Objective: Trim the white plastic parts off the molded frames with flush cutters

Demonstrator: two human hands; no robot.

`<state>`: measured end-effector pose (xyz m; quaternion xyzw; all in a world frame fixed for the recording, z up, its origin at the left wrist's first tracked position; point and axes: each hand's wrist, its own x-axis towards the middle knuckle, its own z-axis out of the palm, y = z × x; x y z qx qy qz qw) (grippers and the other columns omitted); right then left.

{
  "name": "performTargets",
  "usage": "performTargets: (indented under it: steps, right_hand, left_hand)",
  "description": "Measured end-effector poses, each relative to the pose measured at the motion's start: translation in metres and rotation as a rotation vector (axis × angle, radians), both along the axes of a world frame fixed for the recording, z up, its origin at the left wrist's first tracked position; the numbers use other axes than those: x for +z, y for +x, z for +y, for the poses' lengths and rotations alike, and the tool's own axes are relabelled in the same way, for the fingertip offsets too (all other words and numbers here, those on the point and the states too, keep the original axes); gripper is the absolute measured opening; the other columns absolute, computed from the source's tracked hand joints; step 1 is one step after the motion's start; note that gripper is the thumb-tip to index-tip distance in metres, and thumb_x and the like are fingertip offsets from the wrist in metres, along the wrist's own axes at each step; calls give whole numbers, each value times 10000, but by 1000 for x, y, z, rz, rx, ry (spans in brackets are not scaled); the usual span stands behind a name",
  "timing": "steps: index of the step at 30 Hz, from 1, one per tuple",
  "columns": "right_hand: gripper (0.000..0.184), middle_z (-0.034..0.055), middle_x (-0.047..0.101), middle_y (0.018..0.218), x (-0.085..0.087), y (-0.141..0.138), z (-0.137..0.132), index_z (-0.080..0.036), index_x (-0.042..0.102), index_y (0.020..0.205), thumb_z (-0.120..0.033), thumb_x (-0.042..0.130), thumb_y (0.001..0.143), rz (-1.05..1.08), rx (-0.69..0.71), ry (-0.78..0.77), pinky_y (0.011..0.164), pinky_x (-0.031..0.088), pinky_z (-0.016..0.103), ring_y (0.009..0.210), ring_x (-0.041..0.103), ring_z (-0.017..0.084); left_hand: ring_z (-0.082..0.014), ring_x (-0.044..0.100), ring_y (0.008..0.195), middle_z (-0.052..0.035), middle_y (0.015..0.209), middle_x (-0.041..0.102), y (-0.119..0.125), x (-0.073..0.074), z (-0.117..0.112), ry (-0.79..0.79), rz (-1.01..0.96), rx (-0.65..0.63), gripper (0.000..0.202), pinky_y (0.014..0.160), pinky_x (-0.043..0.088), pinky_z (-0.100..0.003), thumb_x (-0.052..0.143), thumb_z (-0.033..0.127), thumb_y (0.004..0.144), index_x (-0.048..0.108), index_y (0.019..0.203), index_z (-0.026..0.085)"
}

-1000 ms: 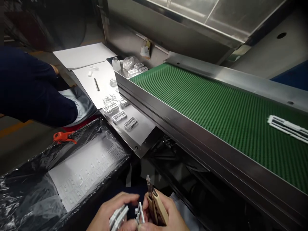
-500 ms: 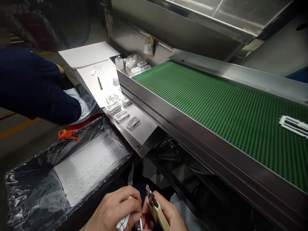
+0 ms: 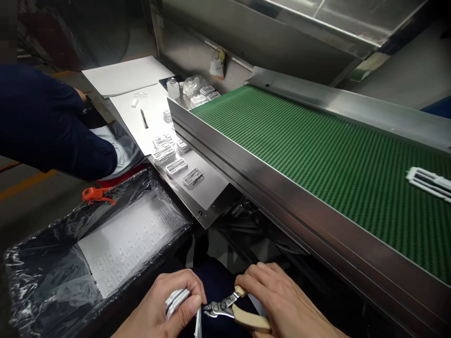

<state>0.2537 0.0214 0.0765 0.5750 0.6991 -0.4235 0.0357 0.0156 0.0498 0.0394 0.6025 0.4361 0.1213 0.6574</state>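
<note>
1. Head view: left hand (image 3: 165,310) clenched on a stack of white plastic parts (image 3: 176,299), low at the near edge.
2. Right hand (image 3: 282,300) grasping tan-handled cutters (image 3: 234,312), now laid flat with the nose pointing left at the parts, no longer upright as a second ago.
3. White part (image 3: 428,182) on the green conveyor belt (image 3: 317,150), far right, nearly unmoved.
4. Left: black-lined bin (image 3: 70,253) holding a white sheet; steel shelf (image 3: 197,188) with more parts; a co-worker's dark sleeve (image 3: 52,126) beyond.

Plastic parts (image 3: 177,299): small white stack, clutched low at the frame's bottom edge.
Cutters (image 3: 235,311): tan handles, steel nose pointing left, touching the white parts.
</note>
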Motion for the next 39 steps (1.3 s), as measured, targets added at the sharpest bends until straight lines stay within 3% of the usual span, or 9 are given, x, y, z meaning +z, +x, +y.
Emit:
performTargets:
  steps: [4,10,16,22,29,33,36,39]
  right_hand:
    - [394,50,599,1023,6,0,2,-235,586,1059,-155,575,673,-56,54,22,993,355,416,991,555,240]
    - [429,80,578,1156,13,-2,10,-229,583,1138,-203,596,709,-108,47,-151,1090,238,483,1195,470,288]
    - [423,100,581,1184,18,0,10,-217,593,1139,-197,610,717,-130,56,-185,1095,243,510,1195,489,299]
    - [367,105,612,1135,29,2,8,-224,608,1085,-196,622,719,-117,66,-90,1049,331,530,1139,543,315]
    - [495,158,546,1291,34,6,6,-176,548,1249,-239,606,761,-148,142,-134,1107,211,604,1268,426,377]
    - [503,133,598,1217,27,11,-4,-206,546,1230,-208,621,733,-116,187,53,1065,293,569,1165,523,355]
    - [388,73,634,1075,22,9,-8,-248,574,1133,-198,586,749,-103,181,178,950,394,481,1003,599,293]
    - [155,23,623,818,20,4,-4,-249,599,851,-170,544,729,-166,156,86,713,426,377,746,605,233]
  left_hand:
    - [-161,537,743,-12,787,587,5,1,6,-53,-7,-63,316,710,421,-265,429,456,903,548,775,192]
    - [-172,533,813,-11,834,595,4,1,15,-54,52,-213,338,787,391,-282,405,480,912,553,811,193]
    - [-180,520,880,3,876,588,6,6,25,-93,121,-291,358,810,384,-271,407,519,906,573,846,207]
    - [-188,532,914,-3,922,618,8,8,28,-119,126,-326,338,820,395,-269,442,510,893,595,877,210]
    - [-182,539,901,3,906,621,13,13,31,-77,143,-387,315,813,396,-248,433,477,902,583,856,204]
    - [-171,538,849,7,860,608,15,13,30,-56,120,-388,308,783,403,-247,431,460,906,575,828,200]
    - [-172,534,860,6,871,606,14,9,28,-74,125,-386,288,790,400,-252,445,445,904,576,833,199]
    - [-165,518,801,7,823,587,15,6,27,-109,92,-355,313,746,403,-252,439,465,903,571,823,192]
